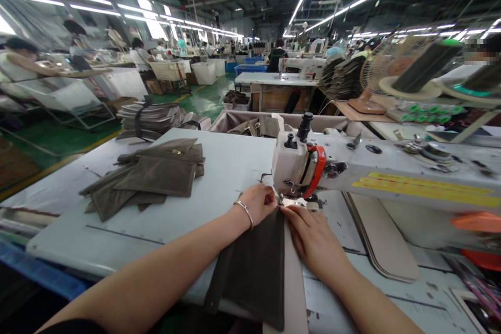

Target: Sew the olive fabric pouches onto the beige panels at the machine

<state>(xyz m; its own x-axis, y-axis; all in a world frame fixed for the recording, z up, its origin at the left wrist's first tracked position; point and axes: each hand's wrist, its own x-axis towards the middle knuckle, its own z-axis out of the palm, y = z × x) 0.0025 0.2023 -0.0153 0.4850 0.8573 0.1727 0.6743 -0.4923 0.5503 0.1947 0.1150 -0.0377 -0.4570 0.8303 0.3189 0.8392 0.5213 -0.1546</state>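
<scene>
A dark olive fabric piece [254, 266] lies on the white sewing table [219, 177], its far end under the needle area of a white sewing machine [297, 164]. My left hand [258, 202], with a bracelet on the wrist, has its fingers curled and pinches the fabric's top left corner right by the presser foot. My right hand [313, 237] rests flat on the fabric's right edge, fingers together and pointing at the needle. A light strip [293, 276] runs along the fabric's right side.
A pile of similar olive fabric pieces [152, 177] sits on the table to the left. Behind it is a stack of grey pieces [148, 117]. A fan [387, 70] and thread cones stand at the right. Other people work at distant tables.
</scene>
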